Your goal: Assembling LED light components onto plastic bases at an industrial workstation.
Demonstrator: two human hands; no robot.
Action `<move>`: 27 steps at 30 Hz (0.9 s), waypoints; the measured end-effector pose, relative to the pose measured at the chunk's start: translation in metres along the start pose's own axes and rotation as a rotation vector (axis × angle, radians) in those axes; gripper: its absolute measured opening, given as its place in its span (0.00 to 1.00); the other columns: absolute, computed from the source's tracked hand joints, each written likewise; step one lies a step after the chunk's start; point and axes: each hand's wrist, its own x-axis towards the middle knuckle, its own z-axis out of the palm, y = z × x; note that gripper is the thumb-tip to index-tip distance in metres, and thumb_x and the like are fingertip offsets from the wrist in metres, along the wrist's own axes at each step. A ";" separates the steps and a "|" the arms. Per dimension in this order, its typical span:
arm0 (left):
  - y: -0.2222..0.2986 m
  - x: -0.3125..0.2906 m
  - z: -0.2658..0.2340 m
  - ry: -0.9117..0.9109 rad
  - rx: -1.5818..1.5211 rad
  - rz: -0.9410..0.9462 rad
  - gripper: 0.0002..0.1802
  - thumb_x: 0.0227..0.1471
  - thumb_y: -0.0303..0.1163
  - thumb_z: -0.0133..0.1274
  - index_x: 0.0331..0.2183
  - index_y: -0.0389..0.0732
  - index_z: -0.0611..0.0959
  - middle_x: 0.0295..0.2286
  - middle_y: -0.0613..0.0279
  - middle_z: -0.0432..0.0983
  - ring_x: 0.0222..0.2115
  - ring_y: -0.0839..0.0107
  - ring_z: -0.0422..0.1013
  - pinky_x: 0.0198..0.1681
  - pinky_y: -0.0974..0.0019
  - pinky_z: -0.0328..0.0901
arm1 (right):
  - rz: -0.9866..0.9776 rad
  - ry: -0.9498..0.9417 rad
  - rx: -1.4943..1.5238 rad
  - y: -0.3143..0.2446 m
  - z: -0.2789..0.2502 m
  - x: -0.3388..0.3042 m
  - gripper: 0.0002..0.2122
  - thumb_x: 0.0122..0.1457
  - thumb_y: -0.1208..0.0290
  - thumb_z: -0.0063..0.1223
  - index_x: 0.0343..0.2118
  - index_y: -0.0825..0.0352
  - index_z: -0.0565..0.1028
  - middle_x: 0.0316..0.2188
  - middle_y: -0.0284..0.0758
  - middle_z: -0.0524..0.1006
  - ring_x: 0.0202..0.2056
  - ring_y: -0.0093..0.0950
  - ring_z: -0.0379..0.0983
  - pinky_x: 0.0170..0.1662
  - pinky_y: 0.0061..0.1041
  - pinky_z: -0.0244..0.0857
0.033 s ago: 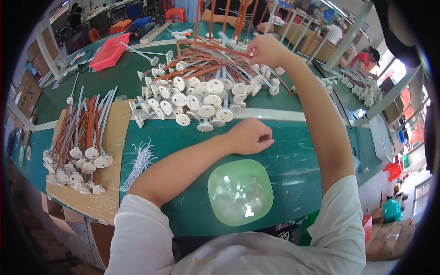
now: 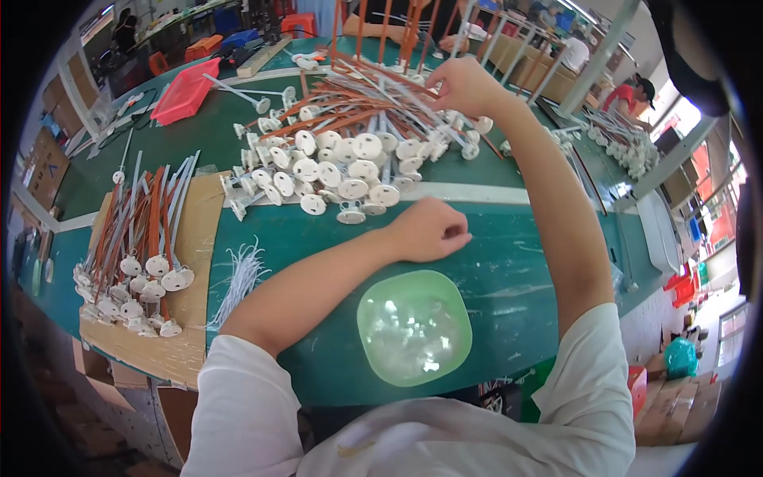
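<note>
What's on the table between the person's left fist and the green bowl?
Nothing: the head view shows only bare green table between the left hand and the green bowl.

Bright daylight from right; fisheye-bent, dark edges.

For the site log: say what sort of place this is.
Likely a small factory assembly bench. A big pile of wired white disc parts covers the green table, sorted bundles lie on cardboard, and other workers sit at similar benches.

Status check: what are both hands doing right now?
Right hand reaching into wired disc parts pile. Left hand fisted on green table. Green bowl near.
</note>
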 end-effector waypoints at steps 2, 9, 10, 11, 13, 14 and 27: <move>0.004 -0.002 -0.003 0.053 -0.016 -0.010 0.10 0.49 0.34 0.60 0.22 0.39 0.82 0.16 0.60 0.74 0.19 0.67 0.72 0.23 0.66 0.65 | 0.066 -0.009 -0.009 -0.020 -0.017 -0.036 0.16 0.43 0.67 0.68 0.35 0.68 0.80 0.23 0.38 0.80 0.25 0.28 0.78 0.33 0.25 0.70; 0.028 0.003 0.000 0.210 -0.644 -0.241 0.19 0.51 0.30 0.60 0.44 0.35 0.75 0.36 0.59 0.77 0.28 0.78 0.72 0.34 0.72 0.70 | 0.503 0.451 0.941 -0.066 -0.037 -0.169 0.09 0.57 0.75 0.57 0.38 0.74 0.77 0.27 0.34 0.79 0.31 0.20 0.76 0.35 0.18 0.71; 0.035 0.006 -0.002 0.146 -0.852 -0.261 0.23 0.52 0.28 0.59 0.49 0.34 0.71 0.42 0.58 0.75 0.32 0.77 0.73 0.37 0.72 0.70 | 0.526 0.513 1.012 -0.066 -0.036 -0.180 0.09 0.58 0.75 0.56 0.40 0.74 0.76 0.29 0.34 0.79 0.32 0.20 0.76 0.36 0.17 0.71; 0.040 0.005 -0.003 0.102 -0.922 -0.326 0.26 0.53 0.24 0.58 0.52 0.33 0.68 0.45 0.55 0.73 0.37 0.75 0.72 0.42 0.71 0.70 | 0.546 0.577 1.083 -0.067 -0.034 -0.190 0.10 0.59 0.75 0.56 0.41 0.74 0.76 0.31 0.35 0.79 0.33 0.21 0.76 0.36 0.17 0.71; 0.046 0.003 0.001 0.082 -0.915 -0.345 0.27 0.53 0.23 0.57 0.53 0.34 0.67 0.45 0.55 0.74 0.38 0.74 0.73 0.43 0.71 0.70 | 0.545 0.606 1.157 -0.069 -0.025 -0.207 0.10 0.59 0.75 0.56 0.41 0.74 0.76 0.32 0.35 0.79 0.33 0.21 0.75 0.37 0.17 0.71; 0.046 0.003 0.002 0.080 -0.908 -0.353 0.29 0.53 0.23 0.57 0.55 0.34 0.65 0.44 0.55 0.74 0.39 0.73 0.73 0.44 0.70 0.70 | 0.526 0.623 1.224 -0.069 -0.020 -0.212 0.10 0.59 0.75 0.57 0.41 0.75 0.76 0.32 0.35 0.79 0.33 0.20 0.75 0.37 0.17 0.71; 0.048 0.011 -0.006 0.281 -0.132 -0.056 0.27 0.36 0.25 0.70 0.43 0.38 0.81 0.35 0.60 0.80 0.31 0.75 0.76 0.37 0.71 0.71 | 0.534 0.600 1.111 -0.099 0.014 -0.221 0.09 0.58 0.75 0.57 0.40 0.73 0.78 0.28 0.34 0.79 0.29 0.19 0.75 0.32 0.18 0.71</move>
